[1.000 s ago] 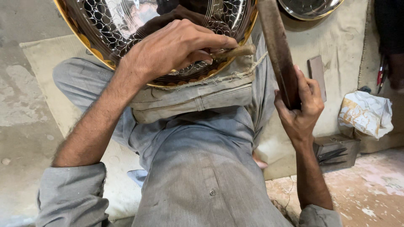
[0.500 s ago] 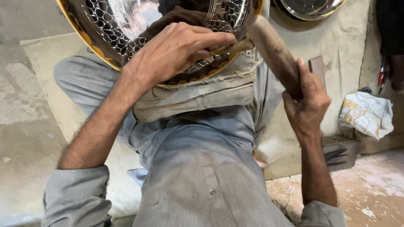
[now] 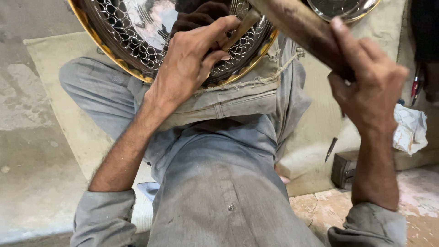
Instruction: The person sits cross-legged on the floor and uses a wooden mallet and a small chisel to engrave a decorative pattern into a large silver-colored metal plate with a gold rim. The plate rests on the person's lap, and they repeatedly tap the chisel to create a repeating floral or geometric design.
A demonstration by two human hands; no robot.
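Observation:
A shiny round metal plate [image 3: 132, 41] with an engraved leaf pattern and a brass-coloured rim rests on my lap at the top of the head view. My left hand [image 3: 192, 59] lies on the plate and pinches a thin chisel [image 3: 242, 27] whose tip touches the engraved surface. My right hand [image 3: 366, 82] grips the brown wooden handle of a mallet [image 3: 297, 23], which slants across the top toward the chisel's upper end. I sit cross-legged in grey clothes.
A beige mat [image 3: 77, 132] lies under me on a concrete floor. Another metal dish [image 3: 343, 9] sits at the top right. Crumpled white cloth [image 3: 411, 128], a loose small chisel [image 3: 330, 150] and a dark metal block [image 3: 343, 169] lie at the right.
My right hand has swung the mallet from upright at the right down and leftward toward the chisel. The left hand has stayed on the plate holding the chisel.

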